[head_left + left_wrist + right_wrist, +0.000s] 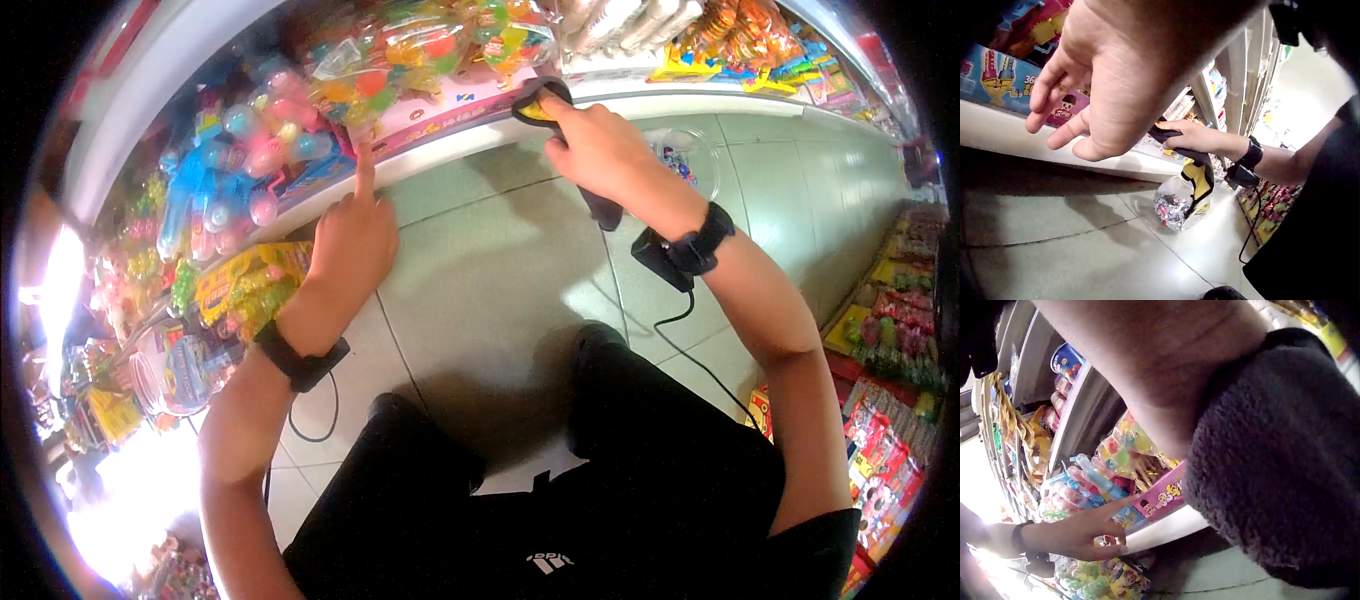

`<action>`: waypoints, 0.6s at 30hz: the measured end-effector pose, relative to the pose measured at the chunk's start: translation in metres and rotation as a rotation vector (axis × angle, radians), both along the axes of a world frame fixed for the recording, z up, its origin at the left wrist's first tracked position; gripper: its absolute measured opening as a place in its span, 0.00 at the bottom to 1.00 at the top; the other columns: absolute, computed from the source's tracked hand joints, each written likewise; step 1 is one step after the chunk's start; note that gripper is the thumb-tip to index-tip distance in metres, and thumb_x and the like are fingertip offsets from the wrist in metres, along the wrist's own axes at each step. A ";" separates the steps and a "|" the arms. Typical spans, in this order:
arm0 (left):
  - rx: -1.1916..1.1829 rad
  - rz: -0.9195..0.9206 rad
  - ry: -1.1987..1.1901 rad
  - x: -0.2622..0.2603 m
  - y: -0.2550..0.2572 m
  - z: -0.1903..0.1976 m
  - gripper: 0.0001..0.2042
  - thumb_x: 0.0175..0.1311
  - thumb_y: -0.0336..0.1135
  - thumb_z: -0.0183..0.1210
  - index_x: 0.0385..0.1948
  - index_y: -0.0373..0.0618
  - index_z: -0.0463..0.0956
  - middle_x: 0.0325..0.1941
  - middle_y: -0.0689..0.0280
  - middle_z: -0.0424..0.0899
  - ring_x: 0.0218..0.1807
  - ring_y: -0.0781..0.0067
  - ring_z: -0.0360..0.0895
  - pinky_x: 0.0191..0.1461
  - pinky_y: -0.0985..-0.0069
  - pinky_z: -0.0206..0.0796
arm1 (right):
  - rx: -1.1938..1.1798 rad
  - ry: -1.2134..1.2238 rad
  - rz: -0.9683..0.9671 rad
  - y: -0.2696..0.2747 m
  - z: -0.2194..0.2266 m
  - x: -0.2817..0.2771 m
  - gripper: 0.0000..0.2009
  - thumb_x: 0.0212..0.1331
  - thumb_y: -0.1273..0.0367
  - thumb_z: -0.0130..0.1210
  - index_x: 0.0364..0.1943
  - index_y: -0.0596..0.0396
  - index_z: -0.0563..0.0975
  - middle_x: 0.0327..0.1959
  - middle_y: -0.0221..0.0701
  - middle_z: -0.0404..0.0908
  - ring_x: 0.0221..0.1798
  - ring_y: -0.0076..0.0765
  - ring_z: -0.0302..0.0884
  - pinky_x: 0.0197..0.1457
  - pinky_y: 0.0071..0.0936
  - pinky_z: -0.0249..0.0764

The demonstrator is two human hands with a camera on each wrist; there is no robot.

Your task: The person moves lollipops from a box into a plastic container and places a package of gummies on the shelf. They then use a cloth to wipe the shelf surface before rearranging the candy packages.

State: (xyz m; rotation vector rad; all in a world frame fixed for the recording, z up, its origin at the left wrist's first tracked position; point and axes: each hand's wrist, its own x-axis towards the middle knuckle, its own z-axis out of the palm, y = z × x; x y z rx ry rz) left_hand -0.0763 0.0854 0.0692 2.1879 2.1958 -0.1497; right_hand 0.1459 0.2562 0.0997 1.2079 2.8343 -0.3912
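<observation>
My right hand [620,160] grips a cloth [1279,469], dark grey and fluffy on one side with yellow on the other, at the shelf's white front edge [640,106]. Part of the cloth hangs below the hand, as the left wrist view shows. My left hand [352,245] reaches to the same shelf with its index finger [366,170] stretched out at the end of a pink candy box [455,115]. Its other fingers are loosely bent and hold nothing. Bags of colourful round candies [400,60] fill the pink box.
Blue and pink capsule-shaped toys [235,160] stand left of the pink box. Lower left hangs a yellow pack [240,280]. A clear round tub [1175,203] with small wrapped pieces sits on the tiled floor [480,250] beneath the right hand. More packaged goods [895,340] line the right side.
</observation>
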 end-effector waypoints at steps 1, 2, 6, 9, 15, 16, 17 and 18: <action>0.001 0.016 -0.004 -0.002 -0.001 -0.001 0.08 0.55 0.32 0.56 0.23 0.36 0.74 0.71 0.37 0.42 0.27 0.53 0.81 0.34 0.62 0.77 | -0.046 -0.001 -0.027 -0.001 0.004 0.000 0.20 0.55 0.63 0.53 0.52 0.51 0.72 0.30 0.46 0.81 0.34 0.55 0.80 0.39 0.47 0.77; 0.013 -0.046 0.025 -0.003 0.002 -0.004 0.07 0.54 0.31 0.55 0.22 0.36 0.74 0.71 0.36 0.44 0.27 0.56 0.81 0.34 0.63 0.77 | -0.092 0.001 -0.070 -0.002 0.006 0.006 0.20 0.54 0.63 0.53 0.52 0.51 0.73 0.30 0.47 0.81 0.35 0.56 0.80 0.40 0.48 0.77; 0.031 -0.047 0.070 -0.003 -0.005 0.001 0.05 0.49 0.28 0.54 0.18 0.36 0.74 0.69 0.33 0.49 0.27 0.61 0.81 0.34 0.66 0.76 | -0.080 0.034 -0.096 -0.013 0.005 0.018 0.23 0.53 0.66 0.55 0.56 0.50 0.68 0.28 0.51 0.79 0.34 0.63 0.77 0.41 0.48 0.75; 0.096 -0.026 0.015 -0.003 -0.004 -0.010 0.05 0.46 0.26 0.55 0.16 0.35 0.74 0.69 0.34 0.50 0.25 0.58 0.79 0.33 0.64 0.75 | 0.075 0.199 -0.042 0.015 -0.006 0.005 0.18 0.54 0.63 0.52 0.49 0.52 0.70 0.24 0.50 0.79 0.31 0.62 0.78 0.37 0.53 0.75; 0.070 -0.022 -0.037 -0.004 -0.004 -0.009 0.08 0.51 0.28 0.53 0.16 0.35 0.71 0.70 0.33 0.44 0.28 0.52 0.80 0.38 0.60 0.75 | 0.003 0.064 -0.087 0.022 -0.031 -0.018 0.21 0.56 0.63 0.52 0.50 0.58 0.64 0.28 0.51 0.80 0.32 0.61 0.79 0.36 0.53 0.75; 0.072 -0.017 -0.036 -0.004 -0.004 -0.007 0.08 0.51 0.28 0.53 0.16 0.35 0.71 0.70 0.33 0.44 0.28 0.52 0.80 0.38 0.60 0.75 | 0.002 0.036 -0.099 0.019 -0.029 -0.018 0.21 0.56 0.63 0.51 0.51 0.58 0.63 0.28 0.50 0.80 0.32 0.60 0.79 0.36 0.52 0.76; 0.071 -0.011 -0.072 -0.005 -0.006 -0.005 0.08 0.51 0.28 0.53 0.16 0.35 0.71 0.70 0.33 0.44 0.28 0.51 0.80 0.38 0.59 0.75 | 0.006 0.035 -0.089 0.013 -0.026 -0.017 0.21 0.56 0.63 0.51 0.51 0.58 0.63 0.28 0.50 0.80 0.32 0.60 0.79 0.36 0.52 0.76; 0.066 -0.015 -0.108 -0.006 -0.006 -0.003 0.07 0.51 0.28 0.53 0.17 0.35 0.71 0.70 0.34 0.43 0.28 0.50 0.80 0.38 0.59 0.75 | 0.019 -0.030 -0.056 0.006 -0.024 -0.012 0.22 0.56 0.63 0.52 0.52 0.57 0.63 0.27 0.49 0.81 0.32 0.59 0.80 0.36 0.51 0.76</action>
